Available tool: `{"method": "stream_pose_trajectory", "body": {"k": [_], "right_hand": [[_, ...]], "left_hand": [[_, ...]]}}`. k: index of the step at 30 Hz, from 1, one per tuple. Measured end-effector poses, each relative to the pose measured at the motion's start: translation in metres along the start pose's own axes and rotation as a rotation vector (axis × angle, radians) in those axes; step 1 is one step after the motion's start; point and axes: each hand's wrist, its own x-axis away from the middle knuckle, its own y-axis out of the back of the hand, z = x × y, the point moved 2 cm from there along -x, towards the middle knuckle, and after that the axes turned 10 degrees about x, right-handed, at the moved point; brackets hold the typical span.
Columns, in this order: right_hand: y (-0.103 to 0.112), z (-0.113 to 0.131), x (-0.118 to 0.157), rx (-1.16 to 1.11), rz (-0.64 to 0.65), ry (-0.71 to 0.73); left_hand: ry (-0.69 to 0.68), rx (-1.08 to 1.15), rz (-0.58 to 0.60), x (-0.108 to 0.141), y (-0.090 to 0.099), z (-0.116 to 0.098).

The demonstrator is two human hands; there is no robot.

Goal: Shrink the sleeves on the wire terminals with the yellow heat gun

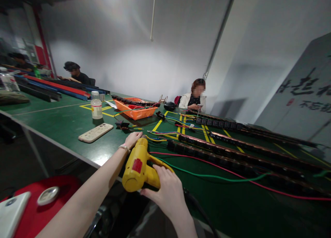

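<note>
My right hand (168,184) is wrapped round the handle of a yellow heat gun (136,165) with a red label. The gun's nozzle points away from me, over the green table (64,124). Just left of the nozzle, my left hand (133,138) has its fingers together beside the ends of colored wires (157,138); whatever they hold is hidden. Those wires run into a long dark strip assembly (196,151). Other copper-toned strips (232,148) lie alongside it. A red wire and a green wire (207,176) stretch to the right across the table.
A phone in a beige case (95,132), a bottle (96,106) and an orange basket (134,111) stand left of the strips. Across the table a person (195,98) holds a phone. Two people work far left. A red stool (62,182) is at lower left.
</note>
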Motion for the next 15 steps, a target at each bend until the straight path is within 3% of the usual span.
{"method": "stream_pose_trajectory", "body": {"k": [7, 15], "right_hand": [[0.001, 0.003, -0.004, 0.046, 0.032, -0.036], [-0.012, 0.029, -0.020, 0.186, 0.062, -0.047]], "left_hand": [[0.022, -0.041, -0.018, -0.001, 0.000, 0.002], [0.066, -0.015, -0.016, 0.004, 0.003, -0.007]]}}
